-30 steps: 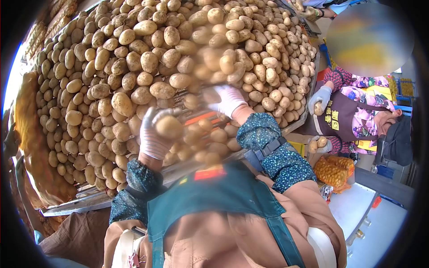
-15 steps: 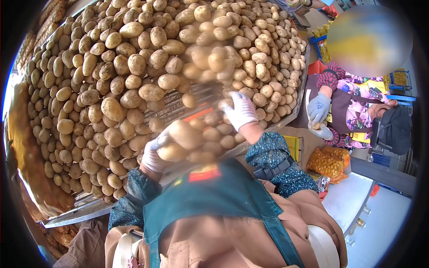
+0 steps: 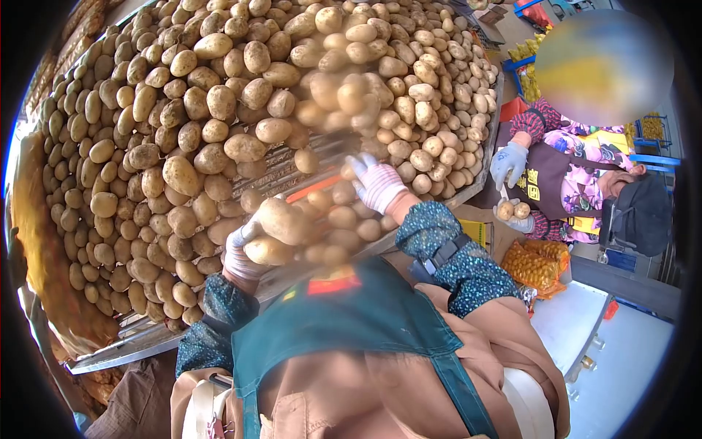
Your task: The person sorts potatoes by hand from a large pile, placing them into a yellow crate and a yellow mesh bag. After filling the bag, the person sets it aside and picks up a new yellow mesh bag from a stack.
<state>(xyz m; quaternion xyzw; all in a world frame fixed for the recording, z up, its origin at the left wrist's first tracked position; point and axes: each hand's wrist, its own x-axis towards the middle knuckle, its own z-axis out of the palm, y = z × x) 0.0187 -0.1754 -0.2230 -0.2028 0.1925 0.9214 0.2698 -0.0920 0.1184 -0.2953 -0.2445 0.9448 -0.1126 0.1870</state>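
Observation:
My left hand (image 3: 243, 252), in a pale striped glove, is closed around potatoes at the near side of the sorting table. A large potato (image 3: 284, 221) sits above another yellowish potato (image 3: 269, 250) in its grip. My right hand (image 3: 380, 186), gloved alike, reaches over the slatted table surface (image 3: 274, 172) with its fingers curled on a small potato (image 3: 349, 173), partly hidden by them. Between my hands lie several smaller potatoes (image 3: 342, 217), some blurred, beside an orange strip (image 3: 313, 188).
A big heap of potatoes (image 3: 197, 102) covers the table, smaller ones to the right (image 3: 439, 95). A co-worker's gloved hand (image 3: 506, 162) is near two potatoes (image 3: 513, 211) at the right. Filled net bags (image 3: 534, 267) stand by a white surface (image 3: 570, 329). The table's metal edge (image 3: 117, 355) runs near me.
My right hand has moved left with its potato, closer to my left hand. My left hand has shifted slightly left, still holding potatoes. The co-worker's hands have drawn apart, showing two potatoes.

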